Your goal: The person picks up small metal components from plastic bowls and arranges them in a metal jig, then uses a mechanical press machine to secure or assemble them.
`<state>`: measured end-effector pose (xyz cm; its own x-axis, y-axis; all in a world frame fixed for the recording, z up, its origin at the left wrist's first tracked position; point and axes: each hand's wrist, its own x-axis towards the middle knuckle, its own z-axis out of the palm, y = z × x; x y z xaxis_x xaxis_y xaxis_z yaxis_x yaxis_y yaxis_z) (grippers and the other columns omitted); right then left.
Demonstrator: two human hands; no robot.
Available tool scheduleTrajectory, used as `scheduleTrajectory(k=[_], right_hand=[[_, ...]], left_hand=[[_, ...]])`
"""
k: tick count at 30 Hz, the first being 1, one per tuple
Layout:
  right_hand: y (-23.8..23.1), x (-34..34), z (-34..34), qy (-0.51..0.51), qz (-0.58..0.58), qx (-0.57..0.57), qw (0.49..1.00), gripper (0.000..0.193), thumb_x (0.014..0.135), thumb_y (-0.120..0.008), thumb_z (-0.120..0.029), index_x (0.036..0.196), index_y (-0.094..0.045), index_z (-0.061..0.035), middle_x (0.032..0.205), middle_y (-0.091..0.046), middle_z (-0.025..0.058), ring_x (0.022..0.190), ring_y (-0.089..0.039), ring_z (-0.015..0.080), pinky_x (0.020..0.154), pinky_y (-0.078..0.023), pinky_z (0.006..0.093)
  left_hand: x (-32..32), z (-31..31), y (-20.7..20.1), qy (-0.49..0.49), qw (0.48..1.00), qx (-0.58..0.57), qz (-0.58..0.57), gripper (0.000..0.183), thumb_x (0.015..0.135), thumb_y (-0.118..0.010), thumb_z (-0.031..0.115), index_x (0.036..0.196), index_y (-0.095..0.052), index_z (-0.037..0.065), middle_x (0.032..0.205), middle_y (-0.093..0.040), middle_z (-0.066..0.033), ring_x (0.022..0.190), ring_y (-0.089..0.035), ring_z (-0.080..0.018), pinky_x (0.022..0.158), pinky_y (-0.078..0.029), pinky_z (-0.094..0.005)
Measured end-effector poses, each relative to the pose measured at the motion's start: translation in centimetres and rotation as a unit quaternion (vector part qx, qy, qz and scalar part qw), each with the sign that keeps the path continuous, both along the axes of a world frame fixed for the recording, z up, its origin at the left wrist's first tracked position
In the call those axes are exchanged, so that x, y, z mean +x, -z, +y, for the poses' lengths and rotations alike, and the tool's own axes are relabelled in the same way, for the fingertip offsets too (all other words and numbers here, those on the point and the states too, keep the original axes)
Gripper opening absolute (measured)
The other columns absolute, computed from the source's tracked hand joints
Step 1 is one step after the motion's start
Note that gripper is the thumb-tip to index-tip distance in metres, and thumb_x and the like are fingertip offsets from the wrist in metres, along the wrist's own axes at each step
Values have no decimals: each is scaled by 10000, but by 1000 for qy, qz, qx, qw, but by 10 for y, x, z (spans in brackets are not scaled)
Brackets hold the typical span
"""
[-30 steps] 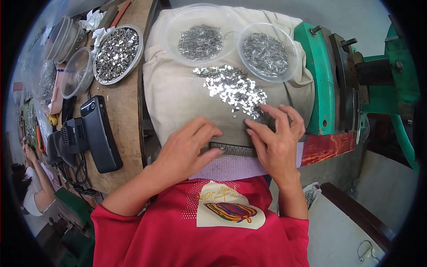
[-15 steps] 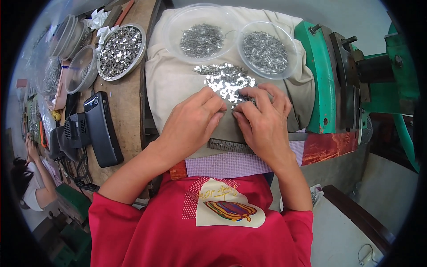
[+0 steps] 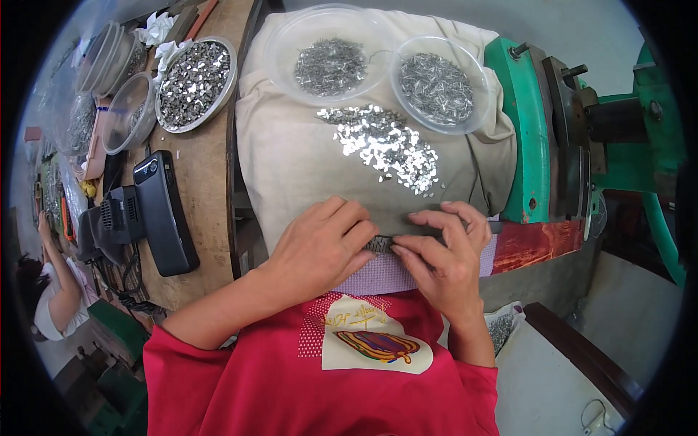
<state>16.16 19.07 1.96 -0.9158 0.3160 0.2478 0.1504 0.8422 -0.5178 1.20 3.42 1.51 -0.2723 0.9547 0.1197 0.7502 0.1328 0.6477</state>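
Observation:
Both hands have come down to a dark slotted metal strip [image 3: 379,244] at the front edge of the cloth; its ends are hidden under my fingers. My left hand [image 3: 316,245] is closed at the strip's left part, with thumb and fingertips together. At the right part, my right hand [image 3: 445,258] pinches with thumb and forefinger while its other fingers are bent and raised. Whatever is between the fingertips is too small or too hidden to tell. Beyond the hands, a heap of small shiny metal pieces [image 3: 396,149] lies on the beige cloth [image 3: 291,171].
A clear tub [image 3: 280,76] and a clear bowl [image 3: 480,91] hold thin metal pins. On the wooden table [image 3: 196,171] at left stand a bowl of metal chips [image 3: 229,91] and a black device [image 3: 166,218]. A green machine [image 3: 512,138] borders the right. Another person [image 3: 58,291] sits far left.
Both hands have moved from the heap of metal pieces toward me, down to the slotted strip. The right side of the heap is now uncovered.

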Motion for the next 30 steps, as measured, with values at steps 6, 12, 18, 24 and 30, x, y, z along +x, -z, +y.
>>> scheduleTrajectory(k=[6,12,18,24,30], right_hand=[[4,-35,20,-1,34,34,999,152,709,-795,-143,852,-745,-157,1061,-642,-19,1116,-519,274,970,-318,440],[9,-68,24,-56,25,107,992,155,723,-788,-139,861,-717,-139,1083,-639,2,1141,-526,285,965,-329,450],[3,-70,25,-68,27,93,993,161,688,-775,-126,827,-694,-124,1105,-640,7,1159,-513,296,973,-317,452],[-10,-27,11,-50,29,81,995,143,675,-768,-151,790,-683,-144,1120,-642,-10,1170,-502,280,966,-309,449],[8,5,-8,-7,3,19,1000,157,668,-803,-169,808,-735,-185,1084,-659,-44,1132,-517,261,961,-312,425]], left_hand=[[2,-2,-1,17,998,-14,55,323,669,-805,135,939,-642,65,984,-590,-62,905,-580,-254,769,-492,-375],[2,-12,-3,-18,999,-11,43,335,669,-811,139,951,-643,70,987,-596,-62,889,-589,-255,751,-498,-379],[0,-11,-4,-27,1000,-2,2,334,683,-815,136,961,-642,72,991,-606,-71,869,-594,-274,739,-503,-383],[3,-8,-2,-22,1000,12,1,301,698,-806,130,947,-644,82,974,-610,-58,861,-595,-261,741,-496,-379],[5,-3,5,-12,999,28,15,229,724,-780,116,903,-640,93,935,-608,-35,835,-589,-239,725,-465,-372]])
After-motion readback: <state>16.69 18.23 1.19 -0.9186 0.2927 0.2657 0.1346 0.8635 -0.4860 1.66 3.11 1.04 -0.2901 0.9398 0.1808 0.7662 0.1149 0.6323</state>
